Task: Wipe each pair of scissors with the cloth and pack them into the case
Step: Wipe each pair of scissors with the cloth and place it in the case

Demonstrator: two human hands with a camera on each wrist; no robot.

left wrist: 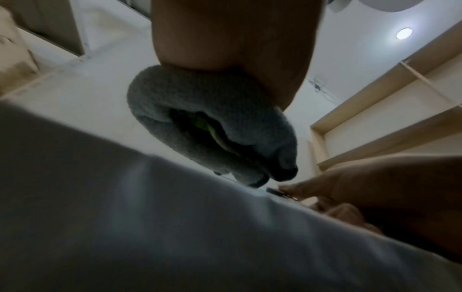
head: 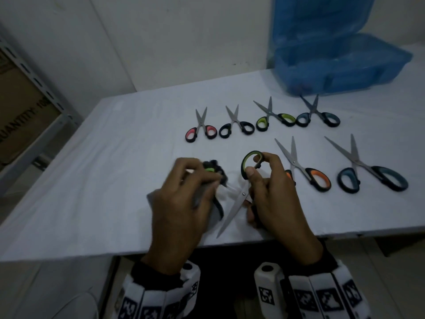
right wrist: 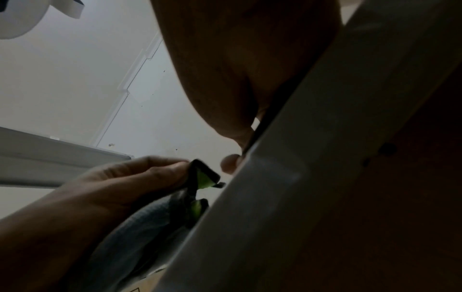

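Near the counter front edge, the left hand fingers clamp the cloth around one handle of the green scissors; the right hand fingers pinch the other handle. The open case sits at the far right corner.

Count: seven pairs of scissors, one cloth, one case, two hands.
Six steel-bladed pairs lie loose: red-handled, black-handled, lime-handled, small blue-handled, orange-handled, large blue-handled. Seventh, large green-handled pair, in hand with grey terry cloth. One translucent blue plastic case.
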